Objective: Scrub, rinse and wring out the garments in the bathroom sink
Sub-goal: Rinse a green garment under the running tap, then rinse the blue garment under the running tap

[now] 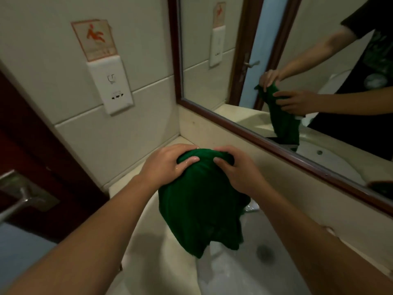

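A dark green wet garment (200,209) hangs lifted above the white sink basin (223,271), its lower folds dangling toward the water. My left hand (165,165) grips the bunched top of the cloth on the left, thumb pressed on the fabric. My right hand (236,169) grips the same bunched top on the right. The two hands sit close together, side by side. The sink drain (264,253) shows dark at the lower right of the cloth.
A wood-framed mirror (276,145) runs along the right wall above the counter ledge (276,173). A wall socket plate (110,86) and a slip-warning sign (95,39) are on the tiled wall. A dark door with a metal handle (19,196) is at left.
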